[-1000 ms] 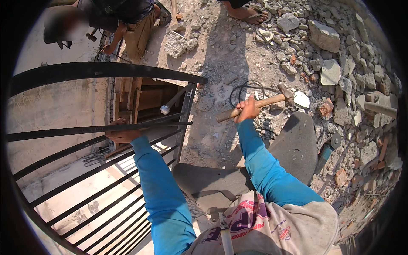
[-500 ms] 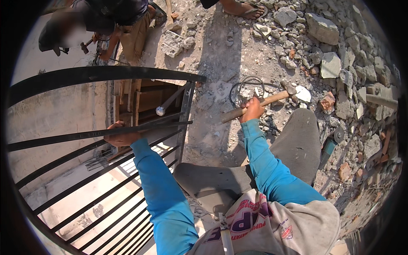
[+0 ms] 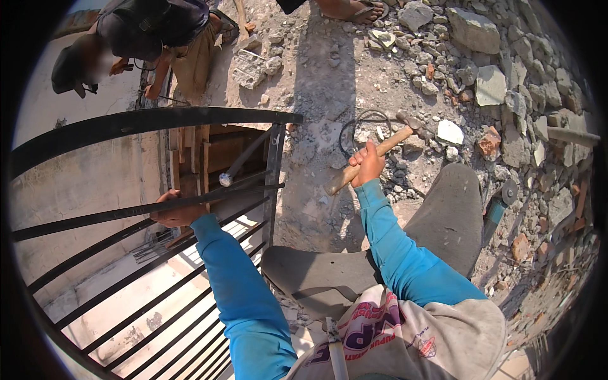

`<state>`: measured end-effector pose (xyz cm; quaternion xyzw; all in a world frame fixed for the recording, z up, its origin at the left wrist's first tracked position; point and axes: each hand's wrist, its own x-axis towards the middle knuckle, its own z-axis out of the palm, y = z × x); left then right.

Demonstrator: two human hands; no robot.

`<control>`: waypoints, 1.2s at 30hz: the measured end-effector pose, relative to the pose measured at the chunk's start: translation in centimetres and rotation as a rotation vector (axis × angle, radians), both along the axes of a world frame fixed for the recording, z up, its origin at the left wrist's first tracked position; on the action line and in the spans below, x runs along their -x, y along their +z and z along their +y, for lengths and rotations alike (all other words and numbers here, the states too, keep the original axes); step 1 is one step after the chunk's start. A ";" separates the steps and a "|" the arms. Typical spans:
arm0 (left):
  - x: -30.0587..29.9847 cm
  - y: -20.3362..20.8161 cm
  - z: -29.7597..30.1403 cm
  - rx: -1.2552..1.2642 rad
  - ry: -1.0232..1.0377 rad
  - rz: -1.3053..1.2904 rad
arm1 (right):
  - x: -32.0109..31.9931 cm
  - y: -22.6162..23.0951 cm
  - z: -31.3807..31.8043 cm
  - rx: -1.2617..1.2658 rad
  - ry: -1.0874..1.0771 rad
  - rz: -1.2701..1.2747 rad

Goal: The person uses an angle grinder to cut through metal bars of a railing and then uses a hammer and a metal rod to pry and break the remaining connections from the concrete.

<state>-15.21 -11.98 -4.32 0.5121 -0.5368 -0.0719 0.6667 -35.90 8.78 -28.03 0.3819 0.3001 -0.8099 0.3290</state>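
Note:
My right hand [image 3: 367, 166] is closed round the wooden handle of a hammer [image 3: 396, 138]. Its metal head points away and to the right, above the rubble, and the handle's butt sticks out toward the lower left. My left hand [image 3: 176, 216] is wrapped round a flat bar of a black metal railing [image 3: 101, 218]; that bar hides part of the fingers. Close beyond this hand, a short dark rod with a pale, lumpy end [image 3: 225, 179] slants down from the railing's end post [image 3: 272, 171].
A co-worker [image 3: 158, 31] crouches at the far left by the wall; another person's sandalled foot [image 3: 354, 9] stands at the top. Broken concrete [image 3: 475, 30] and bricks cover the right side. An angle grinder [image 3: 497, 209] lies beside my knee, and a black cable loop [image 3: 345, 136] beyond the hammer.
The hammer has shifted a little left and its head tilts further up. My left hand keeps its grip on the railing, which sits slightly lower in view. The co-worker's hand has moved.

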 end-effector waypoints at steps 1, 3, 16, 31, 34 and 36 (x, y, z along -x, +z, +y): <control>0.2 0.0 -0.1 0.022 -0.013 -0.009 | -0.7 0.4 -1.0 0.000 -0.066 -0.003; 0.3 -0.3 -0.2 0.066 -0.037 0.012 | -5.0 7.0 -4.2 -0.014 0.058 -0.158; 0.7 0.0 0.1 0.056 -0.002 -0.022 | 3.8 1.4 1.1 0.058 0.103 0.150; -0.2 -0.8 -0.1 0.080 -0.079 -0.119 | -7.4 -3.6 0.9 0.171 0.206 -0.159; -0.5 -0.6 -0.3 0.079 -0.055 -0.134 | -3.9 -3.0 0.7 0.069 -0.103 -0.030; -0.7 -0.5 -0.3 0.101 -0.077 -0.127 | -4.5 0.4 -1.3 0.053 -0.134 -0.014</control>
